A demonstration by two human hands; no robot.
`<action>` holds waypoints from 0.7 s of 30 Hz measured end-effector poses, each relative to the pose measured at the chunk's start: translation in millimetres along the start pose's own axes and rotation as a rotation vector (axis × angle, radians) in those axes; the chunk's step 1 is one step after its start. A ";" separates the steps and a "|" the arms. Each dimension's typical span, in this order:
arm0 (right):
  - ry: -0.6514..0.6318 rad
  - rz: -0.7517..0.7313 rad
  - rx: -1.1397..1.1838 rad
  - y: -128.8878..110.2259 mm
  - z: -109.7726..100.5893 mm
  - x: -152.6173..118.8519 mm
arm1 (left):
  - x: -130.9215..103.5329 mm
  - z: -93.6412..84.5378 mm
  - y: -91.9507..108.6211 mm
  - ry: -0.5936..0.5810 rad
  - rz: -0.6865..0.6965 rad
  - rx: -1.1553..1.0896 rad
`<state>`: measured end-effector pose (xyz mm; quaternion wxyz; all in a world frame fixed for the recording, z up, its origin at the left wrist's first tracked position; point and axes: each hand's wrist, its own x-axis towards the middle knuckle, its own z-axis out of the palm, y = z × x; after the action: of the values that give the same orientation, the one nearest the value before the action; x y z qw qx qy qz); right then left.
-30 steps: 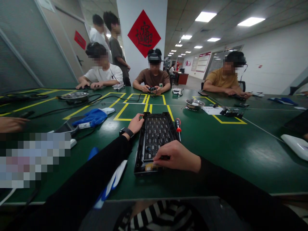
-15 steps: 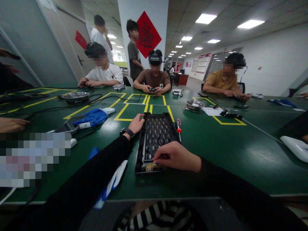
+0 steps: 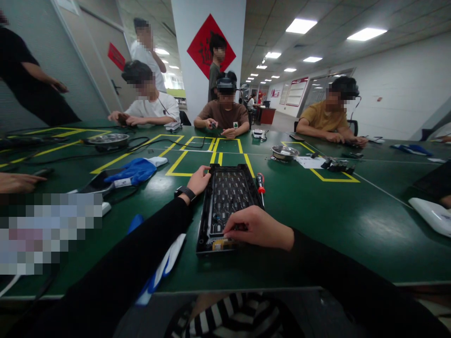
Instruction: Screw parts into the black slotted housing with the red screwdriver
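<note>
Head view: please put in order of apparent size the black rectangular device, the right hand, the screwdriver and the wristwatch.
1. black rectangular device
2. right hand
3. screwdriver and wristwatch: too alike to rank

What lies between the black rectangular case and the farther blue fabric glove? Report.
The left hand, black square wristwatch and green tabletop, in the head view.

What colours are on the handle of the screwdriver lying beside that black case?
Red and black on the screwdriver handle, seen best in the head view.
</note>
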<state>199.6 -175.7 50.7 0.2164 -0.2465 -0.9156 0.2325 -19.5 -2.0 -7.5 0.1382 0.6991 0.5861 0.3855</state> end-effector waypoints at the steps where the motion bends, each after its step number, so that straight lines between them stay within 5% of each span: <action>1: 0.007 0.003 -0.003 0.1 0.3 0.0 | -0.1 0.0 0.2 0.000 -0.001 0.001; 21: -0.002 -0.005 0.029 -0.6 0.1 -0.7 | -2.0 -2.2 4.3 -0.027 -0.023 0.000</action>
<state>199.9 -176.7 50.8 0.2199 -0.2408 -0.9129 0.2457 -18.0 -5.6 -4.0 0.1506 0.6974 0.5923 0.3744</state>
